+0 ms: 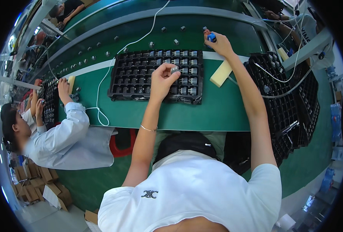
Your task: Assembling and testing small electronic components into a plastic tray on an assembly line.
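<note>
My left hand (pixel 161 82) is raised over the right half of a black compartment tray (pixel 115 92), pinching a small silvery metal part (pixel 174 70) between thumb and fingers. Similar metal parts (pixel 193 71) fill the tray's right-hand columns, while many pockets on its left show bare. Farther off, over the green conveyor belt, my right hand (pixel 221 46) is closed around a small blue object with a reddish-brown end (pixel 211 37); its exact kind is unclear. That end is close to the row of small metal parts on the belt.
A pale yellow block (pixel 221 73) lies right of the tray. Stacked black trays (pixel 291 104) crowd the right side. A white cable (pixel 98 100) crosses the green table. At the left, a co-worker in a pale shirt (pixel 69 133) handles another tray. Several small parts (pixel 176 41) sit along the belt.
</note>
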Demonstrator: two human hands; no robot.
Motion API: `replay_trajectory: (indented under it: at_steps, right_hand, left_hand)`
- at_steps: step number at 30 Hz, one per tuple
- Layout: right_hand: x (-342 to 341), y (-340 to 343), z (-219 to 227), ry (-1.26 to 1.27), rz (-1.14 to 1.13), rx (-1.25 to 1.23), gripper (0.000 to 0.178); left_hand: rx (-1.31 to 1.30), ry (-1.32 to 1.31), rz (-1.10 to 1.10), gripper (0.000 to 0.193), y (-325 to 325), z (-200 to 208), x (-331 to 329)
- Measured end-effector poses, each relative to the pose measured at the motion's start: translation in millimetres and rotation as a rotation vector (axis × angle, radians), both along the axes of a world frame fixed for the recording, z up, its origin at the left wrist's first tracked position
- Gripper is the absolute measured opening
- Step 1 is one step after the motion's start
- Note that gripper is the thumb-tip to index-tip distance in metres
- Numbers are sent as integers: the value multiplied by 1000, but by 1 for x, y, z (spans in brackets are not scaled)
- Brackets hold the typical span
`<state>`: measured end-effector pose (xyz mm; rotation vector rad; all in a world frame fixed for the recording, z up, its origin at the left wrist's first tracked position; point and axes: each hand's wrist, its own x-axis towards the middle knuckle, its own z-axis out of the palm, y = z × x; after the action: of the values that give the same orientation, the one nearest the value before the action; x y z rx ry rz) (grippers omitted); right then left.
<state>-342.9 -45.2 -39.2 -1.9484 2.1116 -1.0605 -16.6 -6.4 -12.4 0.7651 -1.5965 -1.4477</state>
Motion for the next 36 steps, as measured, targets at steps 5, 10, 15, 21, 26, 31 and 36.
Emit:
replay_trajectory:
  at_steps: [5, 10, 15, 21, 26, 31, 36]
  right_hand:
    - [48, 44, 32, -413, 113, -162, 35]
    - [104, 121, 65, -1099, 341, 63, 34]
    - [123, 149, 67, -1145, 271, 121, 35]
    - [129, 159, 62, -1387, 273, 170, 35]
    - [129, 167, 65, -1488, 292, 219, 35]
    - [130, 167, 59, -1539, 217, 179, 34]
    - [129, 170, 60, -1593, 260, 280, 33]
  left_hand:
    - [97, -59, -141, 20, 8, 15, 3]
    - [142, 91, -160, 30, 33, 35, -10]
    - [70, 52, -255, 27, 39, 33, -14]
    - [-35, 3, -218, 23, 49, 30, -14]
    - [-77, -13, -202, 23, 54, 32, -14]
    - [-104, 1, -189, 22, 58, 31, -15]
    - [-53, 57, -186, 23, 60, 31, -21]
